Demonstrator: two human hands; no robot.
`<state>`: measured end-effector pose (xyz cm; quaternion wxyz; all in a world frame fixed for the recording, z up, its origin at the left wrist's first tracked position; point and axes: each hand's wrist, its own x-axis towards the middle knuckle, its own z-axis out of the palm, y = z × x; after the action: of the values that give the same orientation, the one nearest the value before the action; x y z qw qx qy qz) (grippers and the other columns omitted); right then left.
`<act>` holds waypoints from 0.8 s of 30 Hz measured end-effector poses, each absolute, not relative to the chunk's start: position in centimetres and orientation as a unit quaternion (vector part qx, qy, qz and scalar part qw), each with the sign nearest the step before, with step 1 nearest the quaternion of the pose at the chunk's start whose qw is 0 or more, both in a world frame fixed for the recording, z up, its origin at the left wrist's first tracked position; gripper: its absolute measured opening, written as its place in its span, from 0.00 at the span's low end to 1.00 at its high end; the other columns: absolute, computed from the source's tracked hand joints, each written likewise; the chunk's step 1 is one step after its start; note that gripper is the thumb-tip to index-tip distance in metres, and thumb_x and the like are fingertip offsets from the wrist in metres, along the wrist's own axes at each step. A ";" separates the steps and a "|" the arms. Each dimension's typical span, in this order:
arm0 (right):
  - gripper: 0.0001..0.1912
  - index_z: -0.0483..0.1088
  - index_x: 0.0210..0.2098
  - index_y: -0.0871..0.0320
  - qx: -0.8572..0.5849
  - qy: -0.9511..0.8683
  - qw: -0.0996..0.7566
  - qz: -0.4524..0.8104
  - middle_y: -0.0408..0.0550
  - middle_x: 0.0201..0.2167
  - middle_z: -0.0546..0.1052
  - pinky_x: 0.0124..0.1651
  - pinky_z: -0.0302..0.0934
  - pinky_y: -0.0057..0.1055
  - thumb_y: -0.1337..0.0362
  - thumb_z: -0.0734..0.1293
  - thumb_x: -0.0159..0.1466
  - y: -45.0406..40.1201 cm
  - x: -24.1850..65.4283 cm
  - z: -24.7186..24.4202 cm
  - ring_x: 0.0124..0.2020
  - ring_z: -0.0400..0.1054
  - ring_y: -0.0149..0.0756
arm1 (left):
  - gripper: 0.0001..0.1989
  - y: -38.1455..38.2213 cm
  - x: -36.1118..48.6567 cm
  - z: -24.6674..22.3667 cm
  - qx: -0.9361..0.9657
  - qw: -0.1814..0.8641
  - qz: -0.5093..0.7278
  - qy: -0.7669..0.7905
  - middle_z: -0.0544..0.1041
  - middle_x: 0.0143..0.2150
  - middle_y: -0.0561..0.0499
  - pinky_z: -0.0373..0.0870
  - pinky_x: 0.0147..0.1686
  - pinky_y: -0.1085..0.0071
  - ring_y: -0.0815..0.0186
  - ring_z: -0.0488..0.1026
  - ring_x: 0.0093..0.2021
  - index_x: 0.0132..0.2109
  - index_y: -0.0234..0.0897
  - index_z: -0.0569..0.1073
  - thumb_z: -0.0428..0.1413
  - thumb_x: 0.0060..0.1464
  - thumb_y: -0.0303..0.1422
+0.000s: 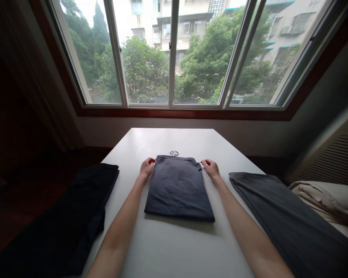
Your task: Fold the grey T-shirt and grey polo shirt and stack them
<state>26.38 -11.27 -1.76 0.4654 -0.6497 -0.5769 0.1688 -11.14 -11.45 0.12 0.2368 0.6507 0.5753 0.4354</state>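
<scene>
A dark blue-grey folded garment (179, 187) lies flat in the middle of the white table (174, 247), with a seamed band along its far edge. At its far left corner, my left hand (147, 166) is closed, the curled fingers gripping the edge. My right hand (210, 168) is closed in a pinch at the far right corner, where a lower layer sticks out a little. The exact hold of the fingertips is too small to see clearly. Just beyond the band lies a small ring-shaped item (174, 153) with something pale inside it.
A black garment (75, 208) hangs over the table's left side. Dark grey cloth (281, 212) drapes over the right side, beside beige fabric (330, 197). Past the table's far edge are a wall and a wide window (174, 107). A slatted panel (330, 158) stands at right.
</scene>
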 end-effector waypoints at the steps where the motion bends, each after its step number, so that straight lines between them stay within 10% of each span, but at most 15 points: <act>1: 0.22 0.74 0.31 0.60 -0.649 -0.578 0.466 0.167 0.54 0.33 0.79 0.38 0.60 0.31 0.48 0.59 0.57 -11.4 26.3 -1.7 0.35 0.70 0.39 | 0.09 -11.5 -11.1 0.1 0.655 0.234 0.430 0.575 0.80 0.40 0.47 0.70 0.43 0.69 0.64 0.75 0.40 0.38 0.37 0.75 0.51 0.53 0.24; 24: 0.14 0.73 0.29 0.57 -0.639 -0.585 0.475 0.156 0.49 0.30 0.79 0.41 0.64 0.34 0.54 0.64 0.53 -11.6 26.1 -1.7 0.34 0.72 0.38 | 0.09 -10.8 -11.3 -0.9 0.689 0.203 0.403 0.567 0.79 0.39 0.49 0.68 0.41 0.71 0.65 0.74 0.38 0.38 0.37 0.76 0.51 0.55 0.25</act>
<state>26.07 -11.60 -1.68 0.4747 -0.6392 -0.5846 0.1558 -11.30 -10.80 -0.88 0.2027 0.6890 0.5669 0.4035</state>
